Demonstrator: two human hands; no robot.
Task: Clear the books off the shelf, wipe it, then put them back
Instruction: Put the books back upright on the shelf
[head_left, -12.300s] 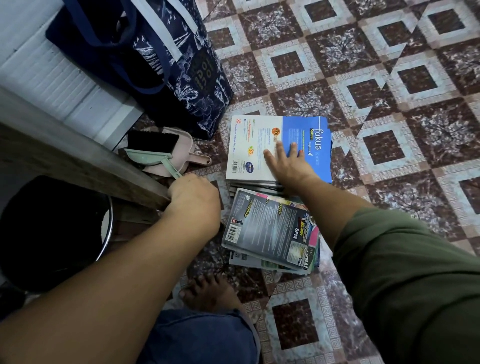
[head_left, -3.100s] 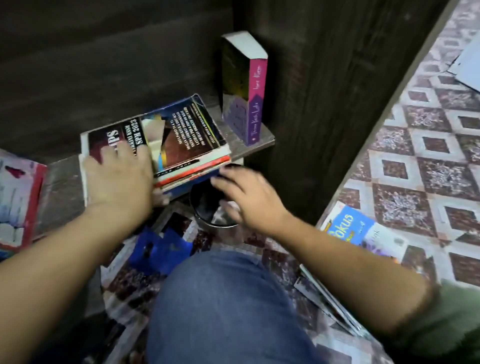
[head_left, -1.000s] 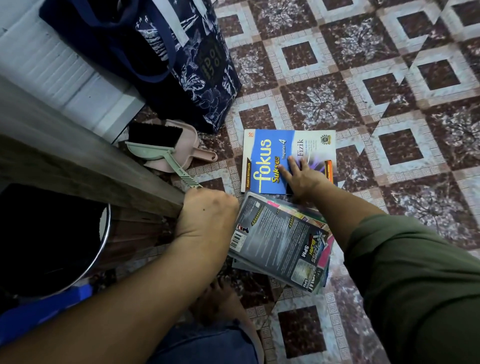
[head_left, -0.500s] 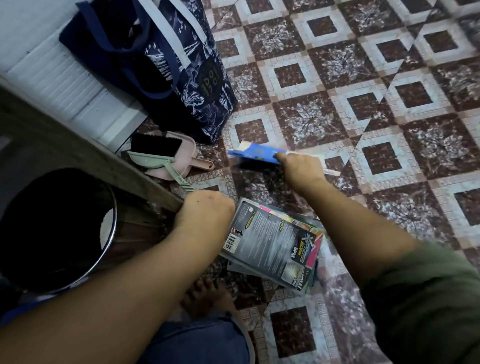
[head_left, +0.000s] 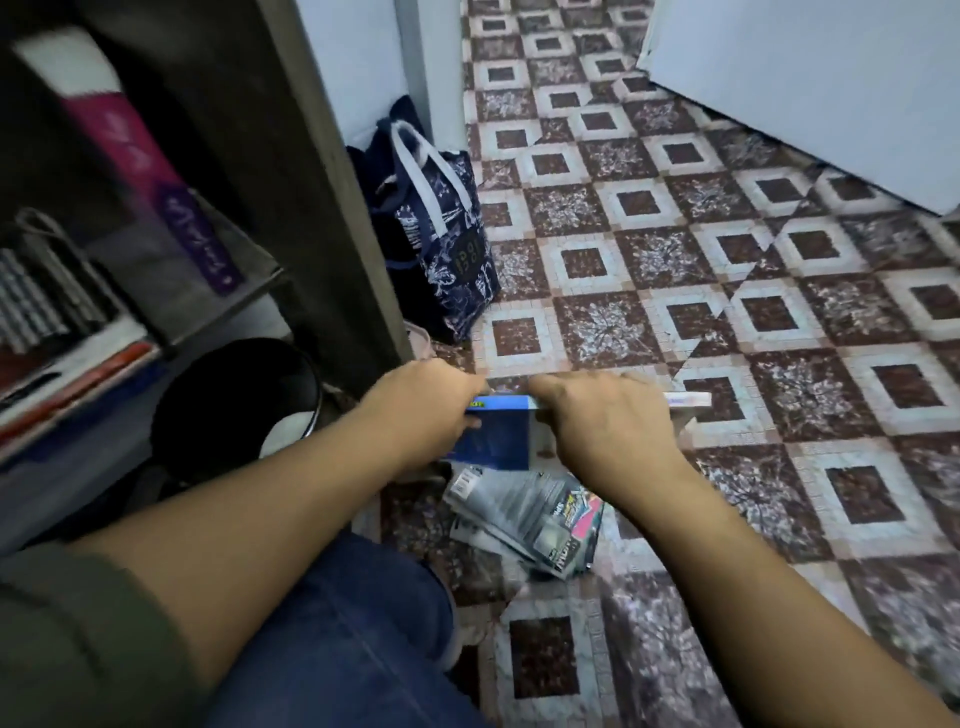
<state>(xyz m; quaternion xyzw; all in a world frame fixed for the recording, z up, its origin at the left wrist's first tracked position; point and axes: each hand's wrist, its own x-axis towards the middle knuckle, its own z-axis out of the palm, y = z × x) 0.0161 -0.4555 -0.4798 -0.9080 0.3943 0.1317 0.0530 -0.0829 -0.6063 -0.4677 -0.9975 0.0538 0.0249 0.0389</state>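
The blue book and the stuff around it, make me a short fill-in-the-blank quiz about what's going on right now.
1. The blue book is held by ____ hands, the left hand and the right hand.
2. The pile of books lies on the ____.
3. The dark blue bag has ____ straps.
4. The bin is ____ in colour.

Missing words: both; floor; white; black

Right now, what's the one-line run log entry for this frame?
phase: restocking | left hand: gripping blue book | right hand: gripping same book | book: lifted above floor stack | shelf: partly filled
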